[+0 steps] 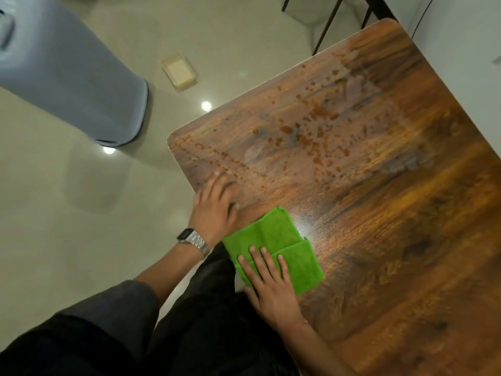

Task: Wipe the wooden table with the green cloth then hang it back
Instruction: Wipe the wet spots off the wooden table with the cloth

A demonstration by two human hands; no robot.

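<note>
Your right hand (271, 289) flat, fingers straight, pressing green cloth (273, 248) at wooden table (393, 213) 7 o'clock edge | left hand (214, 207) flat, released | droplets (311, 131) toward 12 o'clock unwiped | hanging pending

Am seeing pale glossy floor (67, 213) filling left side, two ceiling-light reflections (206, 105) glaring on it. Big grey bin (76, 77) standing upper left, leaning in w/ wide-angle lens. Small beige tray (179, 71) lying on floor near bin. Dark metal legs (328, 23) showing at top, prob chair, can't tell. White wall (466, 63) running along right side. Lighting looking dim, warm.
</note>
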